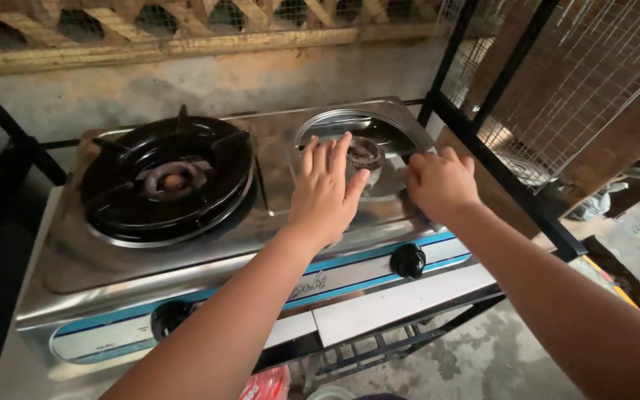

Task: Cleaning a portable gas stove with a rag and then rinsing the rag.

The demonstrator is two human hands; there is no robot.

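A two-burner steel gas stove (261, 152) stands on a metal rack. Its left burner (168, 178) has a black pan support around it. The right burner (365, 152) is bare, sitting in a shiny round steel drip pan (379, 126). My left hand (325, 189) lies flat on the stove top at the pan's left rim, fingers spread and holding nothing. At the pan's right rim my right hand (441, 183) is curled with its fingers pressed down; what is under it is hidden. Two black knobs (408, 260) sit on the front panel.
A black metal rack frame (483, 130) with wire mesh (557, 89) rises at the right. A concrete wall and a wooden lattice (187, 30) stand behind the stove. A red packet (267, 385) shows below the stove's front edge.
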